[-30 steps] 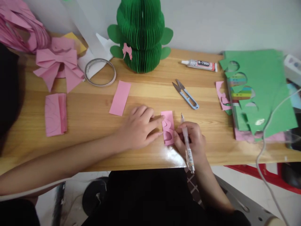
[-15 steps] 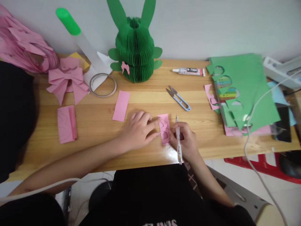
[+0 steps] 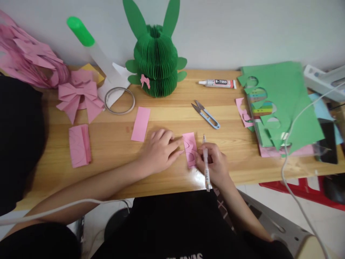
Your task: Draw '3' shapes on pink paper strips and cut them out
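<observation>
A small pink paper strip [image 3: 189, 144] with curved outlines drawn on it lies on the wooden table between my hands. My left hand [image 3: 163, 151] rests palm down, fingers apart, with the forefinger and thumb tips at the strip's left edge. In my right hand [image 3: 215, 165] is a clear and white pen [image 3: 206, 169], its tip pointing away from me and off the paper. The fingertips of that hand meet the strip's right edge. Beyond them lie light-blue thread snips [image 3: 208, 117], and a plain pink paper rectangle [image 3: 141, 124] sits past my left hand.
A green honeycomb-paper rabbit [image 3: 156, 64] stands at the back. To its left are a tape roll [image 3: 132, 104], a pink paper bow [image 3: 80, 94] and a folded pink stack [image 3: 78, 146]. A glue tube [image 3: 221, 83] and green sheets [image 3: 288, 97] lie right, crossed by a white cable [image 3: 283, 169].
The whole view has shifted slightly, with things appearing a little lower and further right. Both hands, the pen and the strip keep their places relative to each other.
</observation>
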`<state>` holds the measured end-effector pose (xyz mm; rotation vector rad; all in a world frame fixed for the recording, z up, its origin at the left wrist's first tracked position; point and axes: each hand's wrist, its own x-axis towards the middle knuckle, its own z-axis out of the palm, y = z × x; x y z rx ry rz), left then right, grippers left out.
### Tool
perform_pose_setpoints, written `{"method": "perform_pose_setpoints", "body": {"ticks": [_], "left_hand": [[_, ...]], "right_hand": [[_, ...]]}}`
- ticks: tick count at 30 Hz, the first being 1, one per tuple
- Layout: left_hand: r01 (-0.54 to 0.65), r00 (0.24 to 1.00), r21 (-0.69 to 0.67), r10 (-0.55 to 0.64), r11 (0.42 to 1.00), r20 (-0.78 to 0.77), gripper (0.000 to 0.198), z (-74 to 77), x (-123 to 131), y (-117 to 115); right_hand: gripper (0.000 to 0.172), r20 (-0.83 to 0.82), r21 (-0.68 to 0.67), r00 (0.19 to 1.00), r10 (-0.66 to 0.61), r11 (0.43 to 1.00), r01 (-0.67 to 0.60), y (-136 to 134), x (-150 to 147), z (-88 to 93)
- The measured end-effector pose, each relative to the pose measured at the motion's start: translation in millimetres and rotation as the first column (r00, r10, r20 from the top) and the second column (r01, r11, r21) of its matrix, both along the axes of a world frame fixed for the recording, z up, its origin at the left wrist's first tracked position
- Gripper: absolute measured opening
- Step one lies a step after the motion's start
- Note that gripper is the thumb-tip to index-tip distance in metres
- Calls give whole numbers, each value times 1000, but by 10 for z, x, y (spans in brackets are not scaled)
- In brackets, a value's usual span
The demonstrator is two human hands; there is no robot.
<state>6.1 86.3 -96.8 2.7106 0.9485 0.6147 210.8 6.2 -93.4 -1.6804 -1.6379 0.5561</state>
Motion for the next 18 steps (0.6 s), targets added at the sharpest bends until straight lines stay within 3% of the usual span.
{"method": "perform_pose_setpoints", "body": {"ticks": [18], "left_hand": [[-19,999,-11,19,1000,-38,26,-17,-1,-10]], "right_hand": [[20,6,36,1000,26,999,-26,13,0,31]]}}
